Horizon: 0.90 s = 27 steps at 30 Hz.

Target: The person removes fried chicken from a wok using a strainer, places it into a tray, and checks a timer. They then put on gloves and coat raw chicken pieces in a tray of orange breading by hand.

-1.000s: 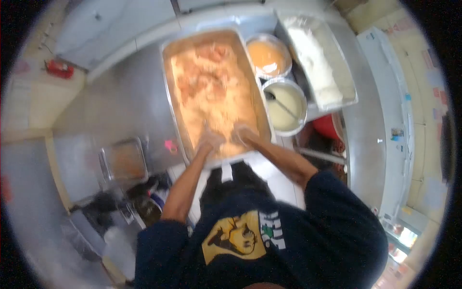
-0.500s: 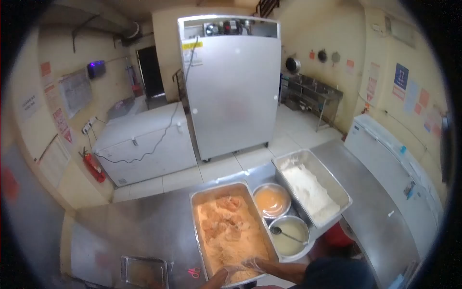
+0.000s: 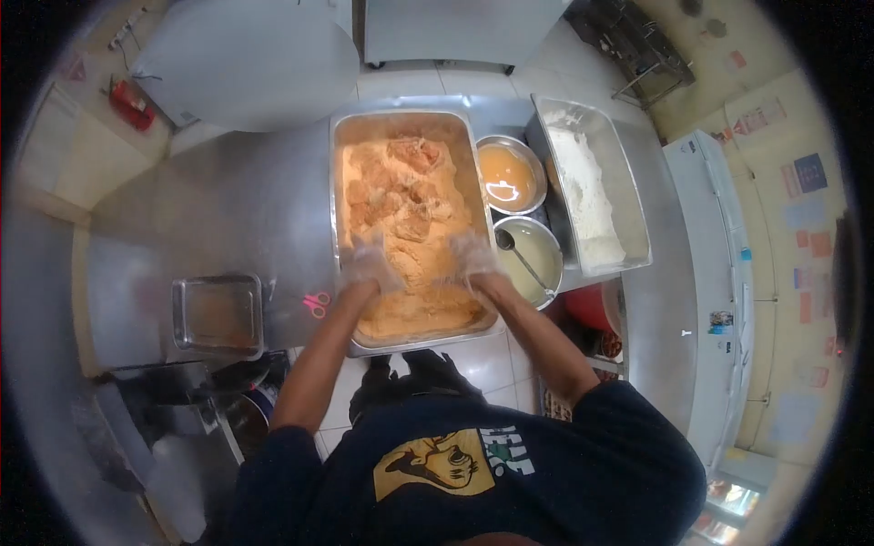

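Note:
A deep metal tray (image 3: 414, 345) holds orange seasoned flour (image 3: 414, 305), with several coated pieces of raw meat (image 3: 401, 196), possibly chicken, grouped toward its far half. Both my hands wear clear plastic gloves and are over the flour, blurred. My left hand (image 3: 371, 264) is by the tray's left wall. My right hand (image 3: 473, 259) is by the right wall, near the bowls. Their fingers are too smeared to show whether they hold any flour. The meat lies just beyond my hands, not touching them.
Right of the tray stand a bowl of orange liquid (image 3: 510, 177) and a bowl of pale liquid (image 3: 537, 250) with a ladle (image 3: 523, 255). Beyond them is a pan of white flour (image 3: 587, 200). Pink scissors (image 3: 316, 304) and a shallow metal tray (image 3: 217, 348) lie left.
My view has tilted down, bringing my forearms and shirt into sight. My hands were close together at the tray's near end; now they are farther forward and apart, one toward each side.

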Available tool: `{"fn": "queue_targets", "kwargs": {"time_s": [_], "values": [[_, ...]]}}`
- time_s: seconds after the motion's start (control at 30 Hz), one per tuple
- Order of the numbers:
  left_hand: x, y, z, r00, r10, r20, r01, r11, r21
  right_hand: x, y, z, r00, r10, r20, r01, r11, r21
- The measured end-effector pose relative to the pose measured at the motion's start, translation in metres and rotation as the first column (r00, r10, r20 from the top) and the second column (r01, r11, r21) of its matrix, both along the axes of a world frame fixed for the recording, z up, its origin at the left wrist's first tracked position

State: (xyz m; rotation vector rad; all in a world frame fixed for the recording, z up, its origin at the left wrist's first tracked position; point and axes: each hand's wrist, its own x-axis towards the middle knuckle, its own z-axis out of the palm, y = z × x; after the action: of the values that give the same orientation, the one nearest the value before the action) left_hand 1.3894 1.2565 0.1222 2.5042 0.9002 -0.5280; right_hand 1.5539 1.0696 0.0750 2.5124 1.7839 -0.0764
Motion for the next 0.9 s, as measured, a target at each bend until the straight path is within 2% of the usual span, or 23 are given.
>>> {"fn": "queue_targets", "kwargs": {"time_s": [0.03,0.07,0.1,0.13,0.17,0.2,0.23,0.27,0.33,0.37,0.43,0.47,0.5,0.53,0.57,0.6,0.63,0.67,0.73,0.8,0.87,0.9], "values": [[0.010,0.010,0.010,0.998,0.031,0.047,-0.033,0.998,0.047,0.018,0.014,-0.020,0.981,0.062,0.187,-0.095,0.980,0.175],[0.020,0.017,0.005,0.998,0.035,0.051,-0.038,0.998,0.051,0.036,0.028,-0.040,0.923,0.054,0.381,-0.191,0.924,0.332],[0.032,0.021,-0.007,1.000,0.015,-0.023,-0.016,1.000,-0.027,0.050,0.051,-0.051,0.923,0.016,0.385,-0.068,0.990,0.120],[0.044,0.023,-0.019,0.996,-0.009,-0.093,-0.001,0.994,-0.107,0.058,0.069,-0.056,0.916,-0.018,0.400,0.062,0.993,-0.097],[0.049,0.017,-0.026,0.997,0.003,-0.080,-0.010,0.995,-0.098,0.057,0.090,-0.015,0.857,-0.413,-0.309,0.327,0.898,-0.294],[0.050,0.006,-0.034,0.994,0.104,0.025,-0.103,0.993,-0.053,0.054,0.100,0.009,0.864,-0.399,-0.307,0.322,0.906,-0.274],[0.051,0.002,-0.040,0.971,0.200,0.128,-0.200,0.980,-0.014,0.043,0.104,0.027,0.883,-0.390,-0.261,0.298,0.895,-0.332],[0.056,-0.001,-0.052,0.969,0.211,0.127,-0.213,0.977,-0.003,0.035,0.106,0.032,0.899,-0.380,-0.218,0.272,0.875,-0.400],[0.066,-0.009,-0.074,0.966,0.258,0.025,-0.259,0.965,0.028,0.072,0.093,-0.087,0.935,-0.286,-0.209,0.254,0.953,-0.164],[0.063,-0.011,-0.072,0.968,0.250,0.029,-0.251,0.967,0.029,0.062,0.081,-0.071,0.908,-0.332,-0.256,0.295,0.940,-0.171],[0.052,-0.007,-0.069,0.920,0.378,0.106,-0.332,0.893,-0.303,0.037,0.058,-0.035,0.845,-0.407,-0.346,0.365,0.913,-0.183],[0.037,-0.008,-0.070,0.917,0.383,0.112,-0.337,0.893,-0.298,0.024,0.053,-0.008,0.811,-0.432,-0.393,0.389,0.902,-0.189],[0.020,-0.010,-0.071,0.842,0.470,0.265,-0.397,0.873,-0.284,0.020,0.059,0.020,0.781,-0.448,-0.436,0.407,0.894,-0.189],[0.015,-0.014,-0.081,0.797,0.505,0.331,-0.428,0.859,-0.281,0.015,0.067,0.053,0.789,-0.436,-0.434,0.399,0.899,-0.178],[0.010,-0.018,-0.091,0.747,0.533,0.397,-0.454,0.846,-0.280,0.006,0.060,0.047,0.775,-0.445,-0.449,0.416,0.894,-0.168],[0.007,-0.031,-0.128,0.792,0.582,0.185,-0.533,0.807,-0.256,-0.001,0.048,0.019,0.732,-0.467,-0.495,0.444,0.879,-0.172],[0.010,-0.030,-0.136,0.791,0.605,0.094,-0.574,0.785,-0.232,-0.008,0.037,-0.012,0.687,-0.476,-0.549,0.477,0.866,-0.153],[0.012,-0.030,-0.143,0.783,0.622,-0.001,-0.609,0.766,-0.205,-0.013,0.028,-0.031,0.621,-0.483,-0.617,0.519,0.844,-0.136],[0.010,-0.030,-0.142,0.784,0.612,-0.098,-0.551,0.615,-0.564,-0.021,0.015,-0.067,0.414,-0.441,-0.796,0.619,0.778,-0.110],[0.009,-0.034,-0.141,0.810,0.557,-0.182,-0.428,0.352,-0.832,-0.024,0.004,-0.085,0.129,-0.312,-0.941,0.703,0.698,-0.135],[0.005,-0.043,-0.114,0.834,0.507,-0.219,-0.356,0.192,-0.914,-0.023,-0.009,-0.090,-0.168,-0.121,-0.978,0.759,0.618,-0.207],[0.005,-0.044,-0.064,0.750,0.640,-0.167,-0.404,0.243,-0.882,-0.020,-0.012,-0.090,-0.275,-0.014,-0.961,0.781,0.580,-0.231]]}}
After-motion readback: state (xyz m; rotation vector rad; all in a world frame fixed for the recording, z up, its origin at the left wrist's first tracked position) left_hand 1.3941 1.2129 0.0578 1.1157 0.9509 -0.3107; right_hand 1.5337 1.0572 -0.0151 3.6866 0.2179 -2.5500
